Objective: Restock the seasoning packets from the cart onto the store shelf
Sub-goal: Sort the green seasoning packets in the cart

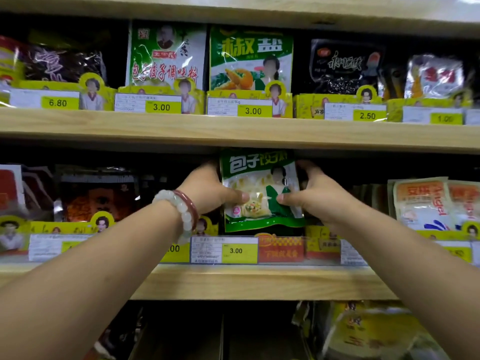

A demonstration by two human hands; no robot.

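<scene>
Holding a green seasoning packet (pixel 261 189) upright between them, both hands are reaching into the middle shelf (pixel 259 281); the left hand (pixel 210 189) has its grip closed on the packet's left edge, thumb pressed across the front and fingers out of sight behind; the right hand (pixel 311 194) pinches the right edge the same way, thumb on the front near the lower middle, fingers curled round the back. The packet stands with its long axis vertical, top edge just under the shelf board above (pixel 259 131), bottom edge just above the price tag marked 3.00 (pixel 224 250) and the yellow display tray (pixel 322 239) in front of it; it lies squarely between the two grips, neither hand plainly nearer. Whether its base already rests in the tray or hangs slightly clear of it I cannot quite tell, as the slot behind is dark. My reading is that the next move is straight down and back, seating the packet behind the tray front; a tilt could catch its top on the board above. White and red bracelets (pixel 181 206) sit on the left wrist; the cart is not in sight.
</scene>
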